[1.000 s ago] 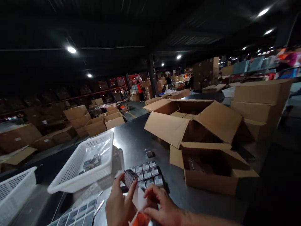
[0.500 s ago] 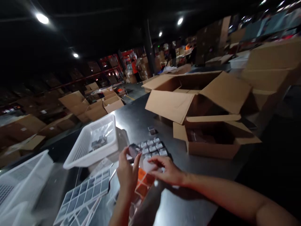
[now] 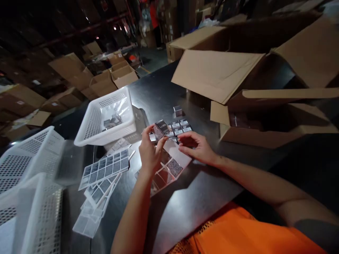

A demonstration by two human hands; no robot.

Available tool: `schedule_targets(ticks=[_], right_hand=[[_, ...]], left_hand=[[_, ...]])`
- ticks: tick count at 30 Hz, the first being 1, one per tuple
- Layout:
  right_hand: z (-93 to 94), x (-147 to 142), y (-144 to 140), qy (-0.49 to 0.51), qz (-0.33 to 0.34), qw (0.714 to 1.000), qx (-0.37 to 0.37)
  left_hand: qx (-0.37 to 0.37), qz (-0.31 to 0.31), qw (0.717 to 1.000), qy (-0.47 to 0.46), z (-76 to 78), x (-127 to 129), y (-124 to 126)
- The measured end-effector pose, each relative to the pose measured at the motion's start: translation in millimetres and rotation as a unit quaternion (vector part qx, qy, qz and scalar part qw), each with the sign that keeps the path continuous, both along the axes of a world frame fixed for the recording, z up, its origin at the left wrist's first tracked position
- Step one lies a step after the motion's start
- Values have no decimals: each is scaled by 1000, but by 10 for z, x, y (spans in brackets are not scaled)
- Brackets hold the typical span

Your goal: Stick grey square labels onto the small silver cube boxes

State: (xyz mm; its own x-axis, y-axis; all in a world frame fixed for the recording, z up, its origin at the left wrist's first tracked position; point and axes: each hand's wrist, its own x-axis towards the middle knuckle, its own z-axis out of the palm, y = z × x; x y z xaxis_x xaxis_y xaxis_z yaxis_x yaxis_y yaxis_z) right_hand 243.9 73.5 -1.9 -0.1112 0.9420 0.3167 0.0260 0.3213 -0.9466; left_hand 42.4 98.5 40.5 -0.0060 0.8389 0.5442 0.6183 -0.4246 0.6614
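My left hand (image 3: 150, 150) pinches a small dark box (image 3: 162, 127) lettered "LA MER" between thumb and fingers, tilted above the table. My right hand (image 3: 195, 147) is beside it, thumb and fingers curled together at the edge of a sticker sheet (image 3: 174, 167). Whatever those fingertips hold is too small to tell. The sheet has a blank white strip at its upper end and patterned squares below, and lies partly under my left hand. Just behind my hands, several small boxes (image 3: 183, 123) with barcode labels stand in rows. A single small box (image 3: 177, 111) sits farther back.
A white basket (image 3: 106, 137) with small boxes in it stands to the left. More sticker sheets (image 3: 106, 169) lie fanned on the metal table (image 3: 182, 208). White baskets (image 3: 39, 155) line the left edge. Open cartons (image 3: 212, 76) are at the right. A person in orange (image 3: 154, 17) stands far back.
My view has tipped downward, so things appear higher and my orange clothing shows. The box in my left hand has turned, showing its lettering. My right hand stays close beside it.
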Motion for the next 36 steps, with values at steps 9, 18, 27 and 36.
schedule_targets(ticks=[9, 18, 27, 36], right_hand=[[14, 34, -67, -184, -14, 969, 163], [41, 120, -94, -180, 66, 980, 46], [55, 223, 70, 33, 51, 993, -104], [366, 386, -64, 44, 96, 991, -85]], left_hand=[[27, -23, 999, 7, -119, 63, 6], [41, -118, 992, 17, -234, 241, -170], [133, -156, 970, 130, -60, 194, -150], [236, -175, 930, 220, 13, 194, -217]])
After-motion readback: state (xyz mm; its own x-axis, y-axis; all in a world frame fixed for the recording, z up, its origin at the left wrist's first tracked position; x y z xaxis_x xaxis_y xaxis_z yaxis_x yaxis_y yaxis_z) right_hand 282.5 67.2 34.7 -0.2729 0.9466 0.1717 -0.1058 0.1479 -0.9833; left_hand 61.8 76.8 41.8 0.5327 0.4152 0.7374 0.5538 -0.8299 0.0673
